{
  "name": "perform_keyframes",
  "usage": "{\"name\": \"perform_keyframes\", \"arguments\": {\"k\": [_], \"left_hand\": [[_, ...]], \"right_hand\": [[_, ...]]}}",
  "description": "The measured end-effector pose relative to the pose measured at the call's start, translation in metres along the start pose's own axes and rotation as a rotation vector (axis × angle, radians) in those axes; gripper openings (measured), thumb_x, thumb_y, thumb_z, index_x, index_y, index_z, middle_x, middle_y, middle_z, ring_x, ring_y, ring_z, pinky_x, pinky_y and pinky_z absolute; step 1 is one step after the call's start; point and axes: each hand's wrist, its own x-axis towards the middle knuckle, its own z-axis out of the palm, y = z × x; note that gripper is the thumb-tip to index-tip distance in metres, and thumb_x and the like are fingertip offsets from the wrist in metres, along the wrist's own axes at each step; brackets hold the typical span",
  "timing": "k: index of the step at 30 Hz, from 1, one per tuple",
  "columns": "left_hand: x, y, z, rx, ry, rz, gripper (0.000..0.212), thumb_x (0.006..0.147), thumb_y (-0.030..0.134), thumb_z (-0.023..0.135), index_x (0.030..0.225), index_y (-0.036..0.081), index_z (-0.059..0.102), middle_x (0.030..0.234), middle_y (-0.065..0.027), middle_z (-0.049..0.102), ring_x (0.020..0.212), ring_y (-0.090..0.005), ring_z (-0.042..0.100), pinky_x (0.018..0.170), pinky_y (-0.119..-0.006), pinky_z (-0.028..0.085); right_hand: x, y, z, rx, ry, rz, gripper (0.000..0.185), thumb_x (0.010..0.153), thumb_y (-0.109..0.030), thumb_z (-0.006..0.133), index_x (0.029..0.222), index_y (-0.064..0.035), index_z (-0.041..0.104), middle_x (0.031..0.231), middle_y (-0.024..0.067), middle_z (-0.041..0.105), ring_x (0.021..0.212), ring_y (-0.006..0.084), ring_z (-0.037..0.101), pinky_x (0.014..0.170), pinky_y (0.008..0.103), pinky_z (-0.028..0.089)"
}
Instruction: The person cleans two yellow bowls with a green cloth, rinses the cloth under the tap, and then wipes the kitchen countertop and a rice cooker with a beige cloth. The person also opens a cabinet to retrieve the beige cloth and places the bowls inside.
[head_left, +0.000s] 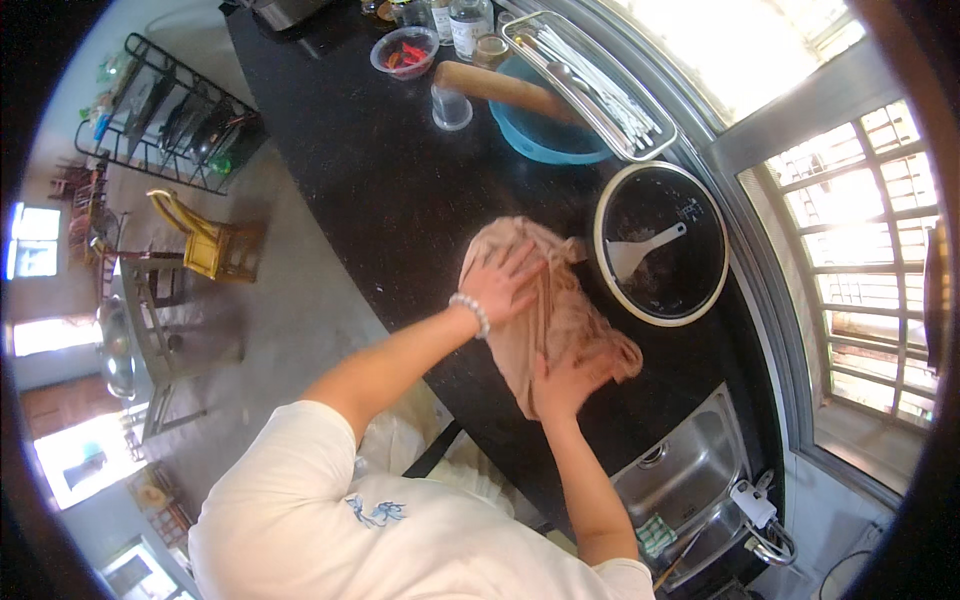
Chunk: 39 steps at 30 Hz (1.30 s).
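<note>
A pinkish-beige cloth (551, 300), creased and partly bunched, lies on the black countertop (352, 180) in front of me. My left hand (504, 283), with a beaded bracelet at its wrist, rests flat on the far part of the cloth with its fingers spread. Lower down, my right hand (566, 384) presses on the near part, fingers apart and slightly blurred. Neither hand visibly grips the fabric. Just right of the cloth lies a round dark lid with a pale rim (600, 247), and a white rice paddle (641, 253) rests on it.
A steel sink (686, 472) with a faucet (772, 551) is at the lower right. Farther back stand a blue basin (551, 150), a wooden rolling pin (510, 90), a wire basket of white sticks (592, 82), a plastic cup (451, 112) and a bowl of red peppers (405, 54).
</note>
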Motion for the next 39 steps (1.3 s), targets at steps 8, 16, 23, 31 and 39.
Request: {"name": "perform_keyframes", "arguments": {"k": [8,16,23,31,39], "left_hand": [[0.112,-0.091,-0.014,-0.248,0.054,0.281,0.052,0.090,0.026,0.049,0.140,0.013,0.044,0.149,-0.0073,0.036,0.138,-0.0258,0.032,0.113,-0.042,0.026],[0.028,-0.101,-0.023,-0.263,-0.068,0.144,0.062,0.088,0.022,0.048,0.147,0.012,0.033,0.152,-0.0127,0.032,0.136,-0.0308,0.035,0.112,-0.042,0.026],[-0.110,-0.121,-0.011,-0.152,-0.023,0.365,0.064,0.084,0.037,0.058,0.141,0.012,0.043,0.153,-0.0111,0.029,0.138,-0.0289,0.032,0.112,-0.040,0.026],[-0.099,-0.182,-0.059,-0.128,-0.082,0.100,0.068,0.082,0.058,0.054,0.141,0.027,0.044,0.157,-0.0055,0.021,0.137,-0.0310,0.033,0.108,-0.048,0.028],[-0.041,-0.343,-0.103,-0.112,-0.041,-0.082,0.065,0.081,0.057,0.056,0.137,0.026,0.048,0.155,-0.0041,0.027,0.136,-0.0272,0.035,0.106,-0.047,0.030]], "right_hand": [[0.146,-0.104,0.019,0.166,0.145,-0.202,0.059,0.082,-0.031,0.057,0.127,0.0047,0.044,0.141,0.0280,0.035,0.132,0.0463,0.030,0.109,0.0572,0.023],[0.070,-0.132,0.009,0.087,0.102,-0.118,0.055,0.079,-0.027,0.057,0.129,-0.0056,0.048,0.145,0.0220,0.032,0.136,0.0410,0.027,0.109,0.0591,0.020],[-0.055,-0.137,0.009,0.036,-0.022,-0.224,0.058,0.078,-0.029,0.058,0.131,-0.0071,0.048,0.147,0.0215,0.030,0.140,0.0393,0.023,0.111,0.0583,0.018],[-0.024,-0.174,0.026,-0.029,-0.027,-0.015,0.059,0.081,-0.033,0.058,0.136,-0.0131,0.047,0.149,0.0220,0.025,0.141,0.0410,0.016,0.107,0.0650,0.016],[0.101,-0.349,0.054,-0.064,-0.060,-0.032,0.075,0.083,-0.040,0.060,0.145,-0.0082,0.032,0.150,0.0272,0.019,0.141,0.0451,0.013,0.106,0.0650,0.016]]}}
